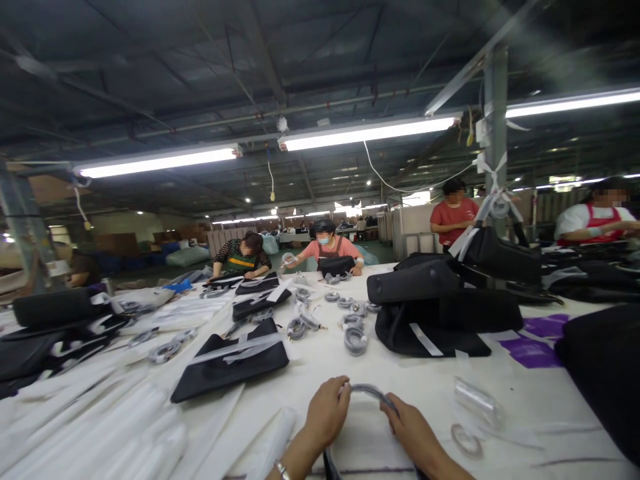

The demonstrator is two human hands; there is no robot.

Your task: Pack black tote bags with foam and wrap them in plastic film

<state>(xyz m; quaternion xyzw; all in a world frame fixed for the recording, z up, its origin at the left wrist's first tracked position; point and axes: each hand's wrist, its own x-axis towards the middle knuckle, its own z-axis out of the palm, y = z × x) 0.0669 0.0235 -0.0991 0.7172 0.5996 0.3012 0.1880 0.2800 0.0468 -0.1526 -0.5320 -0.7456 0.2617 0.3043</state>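
Near the front edge of the table, my left hand [327,410] is closed on one side of a grey strap [371,389]. My right hand [411,427] grips the other side, and the strap arches between them, with more of it hanging lower, partly hidden by my hands. Beyond my hands lie several coiled grey straps [355,340], some with gold-coloured clasps. Left of these is a flat black bag [235,363] with pale strips across it.
Black bags [420,313] are heaped to the right, beside purple sheets [533,347]. A clear plastic roll [477,402] and a tape ring [466,441] lie right of my hands. White sheeting [115,427] covers the left. Co-workers [330,250] work across the table.
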